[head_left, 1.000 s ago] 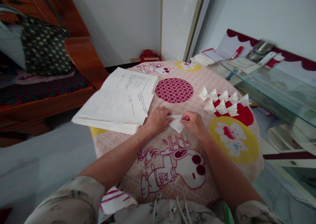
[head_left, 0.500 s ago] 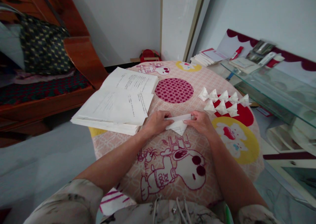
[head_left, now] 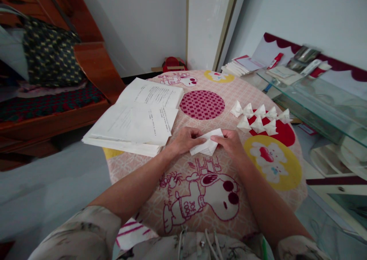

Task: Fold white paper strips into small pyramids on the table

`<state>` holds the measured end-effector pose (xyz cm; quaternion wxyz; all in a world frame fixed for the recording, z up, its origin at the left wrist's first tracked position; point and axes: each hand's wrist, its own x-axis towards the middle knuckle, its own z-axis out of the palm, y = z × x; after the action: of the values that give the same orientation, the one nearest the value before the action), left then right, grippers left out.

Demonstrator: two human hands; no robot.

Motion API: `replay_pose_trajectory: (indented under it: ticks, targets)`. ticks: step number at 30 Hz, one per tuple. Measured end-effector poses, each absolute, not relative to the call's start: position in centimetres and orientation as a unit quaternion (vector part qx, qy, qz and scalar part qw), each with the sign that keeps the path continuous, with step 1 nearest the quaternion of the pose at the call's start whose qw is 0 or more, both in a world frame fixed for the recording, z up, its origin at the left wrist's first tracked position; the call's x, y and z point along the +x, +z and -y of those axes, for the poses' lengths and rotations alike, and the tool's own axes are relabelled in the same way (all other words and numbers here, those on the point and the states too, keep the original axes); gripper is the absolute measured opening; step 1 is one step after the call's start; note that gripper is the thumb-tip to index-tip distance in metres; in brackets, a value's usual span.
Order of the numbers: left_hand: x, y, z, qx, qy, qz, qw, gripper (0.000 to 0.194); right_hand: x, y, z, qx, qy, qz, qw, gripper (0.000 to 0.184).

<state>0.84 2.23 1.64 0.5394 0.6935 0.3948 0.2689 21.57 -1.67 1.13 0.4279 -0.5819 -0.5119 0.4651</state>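
Your folded white paper (head_left: 208, 147) is just right of and below the middle of the frame, between your two hands. Your left hand (head_left: 185, 140) pinches its left side, with the thumb on top. Your right hand (head_left: 231, 142) pinches its right side the same way. The paper slants (its right end is higher in the frame). Small white paper shapes (head_left: 257, 126) sit in two rows, right of the middle.

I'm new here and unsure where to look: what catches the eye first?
Probably the folded white paper, pinched between the left hand and right hand. To its right, small pointed paper pieces stand in two rows. An open book lies to the left.
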Motion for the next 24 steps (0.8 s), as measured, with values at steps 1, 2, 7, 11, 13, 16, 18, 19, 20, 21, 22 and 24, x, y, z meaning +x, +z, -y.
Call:
replay_pose_trajectory:
  ticks: [1,2,7,11,13,16,18,19,20,21,22,24]
  targets:
    - [0.9,1.7,-2.2,0.693,0.265,-0.403,0.535,0.026,21.3,1.0,1.7,-0.581,0.465,0.514,0.427,0.028]
    - [1.0,1.7,-2.2,0.692,0.262,-0.412,0.531,0.025,21.0,0.9,1.7,-0.58,0.466,0.516,0.425,0.028]
    - [1.1,1.8,-2.1,0.679,0.264,-0.428,0.535,0.024,20.2,0.8,1.8,-0.568,0.463,0.526,0.432,0.026]
    - [1.1,2.0,-2.1,0.678,0.262,-0.434,0.533,0.023,20.0,0.9,2.0,-0.559,0.472,0.533,0.426,0.025]
    - [1.2,2.1,-2.1,0.682,0.261,-0.434,0.528,0.022,19.8,1.0,2.1,-0.56,0.478,0.532,0.418,0.023]
    - [1.2,2.0,-2.1,0.687,0.262,-0.438,0.517,0.021,19.7,1.0,2.2,-0.569,0.473,0.521,0.426,0.021]
    - [1.2,1.8,-2.1,0.687,0.263,-0.44,0.515,0.018,19.7,0.9,2.2,-0.573,0.474,0.498,0.447,0.02]
    - [1.1,1.6,-2.2,0.686,0.261,-0.439,0.518,0.015,19.8,0.9,2.1,-0.572,0.477,0.484,0.459,0.02]
    - [1.0,1.5,-2.3,0.685,0.26,-0.438,0.521,0.014,19.9,0.9,2.0,-0.57,0.481,0.469,0.472,0.02]
    - [0.9,1.4,-2.4,0.683,0.259,-0.438,0.524,0.015,20.1,0.8,1.9,-0.567,0.487,0.454,0.485,0.02]
    - [0.8,1.4,-2.5,0.68,0.259,-0.439,0.527,0.016,20.3,0.8,1.8,-0.563,0.492,0.441,0.497,0.02]
    - [0.6,1.2,-2.6,0.673,0.26,-0.444,0.532,0.018,20.8,0.9,1.5,-0.556,0.499,0.418,0.517,0.019]
